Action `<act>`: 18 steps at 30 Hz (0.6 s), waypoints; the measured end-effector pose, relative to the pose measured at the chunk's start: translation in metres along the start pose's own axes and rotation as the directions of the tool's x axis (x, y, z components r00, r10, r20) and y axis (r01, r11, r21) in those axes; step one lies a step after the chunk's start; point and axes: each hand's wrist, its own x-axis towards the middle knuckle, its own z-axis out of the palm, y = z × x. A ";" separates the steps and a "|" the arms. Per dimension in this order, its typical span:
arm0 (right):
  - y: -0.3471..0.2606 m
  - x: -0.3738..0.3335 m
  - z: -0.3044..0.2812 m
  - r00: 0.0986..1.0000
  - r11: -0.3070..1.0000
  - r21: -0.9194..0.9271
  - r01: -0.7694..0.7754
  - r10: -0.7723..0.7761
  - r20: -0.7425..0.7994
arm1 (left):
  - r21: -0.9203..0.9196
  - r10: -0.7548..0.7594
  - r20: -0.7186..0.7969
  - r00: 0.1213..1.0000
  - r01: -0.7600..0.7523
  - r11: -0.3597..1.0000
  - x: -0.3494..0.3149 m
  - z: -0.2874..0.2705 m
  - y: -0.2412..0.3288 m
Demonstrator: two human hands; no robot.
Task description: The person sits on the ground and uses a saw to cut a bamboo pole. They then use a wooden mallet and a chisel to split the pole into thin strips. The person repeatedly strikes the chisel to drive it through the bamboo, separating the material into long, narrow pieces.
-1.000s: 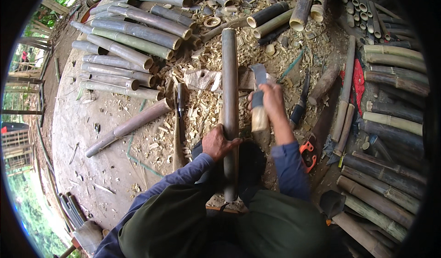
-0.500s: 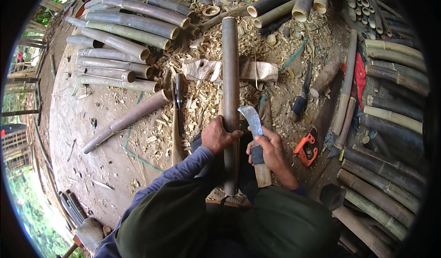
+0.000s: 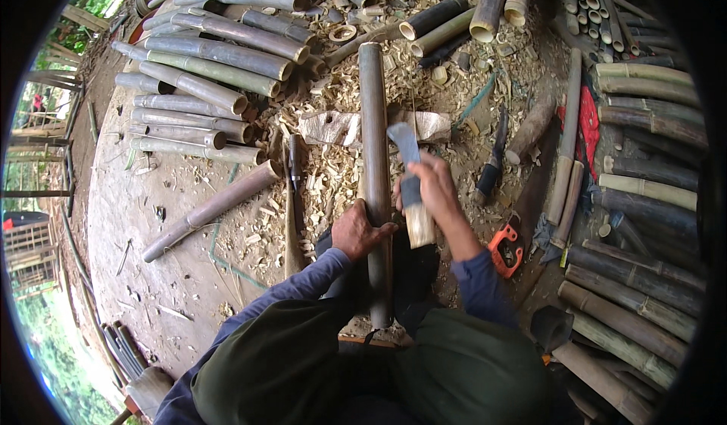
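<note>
A long grey-brown bamboo pole runs away from me between my knees, its far end near the stacked poles. My left hand grips it about mid-length. My right hand holds a knife with a broad grey blade and a pale wooden handle. The blade is raised just right of the pole, tip pointing away from me. Pale shavings cover the ground around the pole.
Stacked bamboo poles lie at the upper left and along the right edge. One loose pole lies slanted at the left. An orange-handled saw and a dark-handled tool rest to the right. A second tool lies left of the pole.
The knife was up beside the pole, came down toward my lap half a second ago, and is now raised again along the pole's right side. My left hand kept its grip.
</note>
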 end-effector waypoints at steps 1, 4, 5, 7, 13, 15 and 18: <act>-0.009 0.015 -0.002 0.999 0.999 0.026 -0.029 0.028 0.043 | 0.008 -0.009 -0.005 1.000 0.009 1.000 -0.001 0.001 -0.003; -0.019 0.042 -0.012 0.995 0.999 0.030 -0.024 0.021 0.095 | 0.005 -0.004 -0.008 1.000 0.004 1.000 0.002 0.001 -0.001; -0.019 0.047 -0.013 0.996 1.000 0.025 -0.008 0.006 0.090 | -0.001 -0.004 -0.004 1.000 0.004 1.000 0.001 0.000 0.000; -0.027 0.061 -0.011 0.998 0.999 0.000 0.034 -0.034 0.061 | -0.014 -0.005 0.000 1.000 0.005 1.000 0.001 0.000 0.001; -0.094 0.137 -0.005 0.998 0.995 -0.077 0.060 -0.059 0.022 | -0.051 0.034 -0.006 0.999 -0.034 0.998 0.002 0.001 -0.009; -0.107 0.156 -0.025 1.000 0.998 -0.066 0.017 -0.016 0.025 | -0.127 0.025 0.105 0.994 -0.012 0.992 0.004 -0.009 0.006; -0.106 0.140 -0.010 0.992 0.985 -0.123 0.119 -0.115 0.042 | -0.440 0.118 0.161 0.980 -0.036 0.897 0.007 -0.016 -0.020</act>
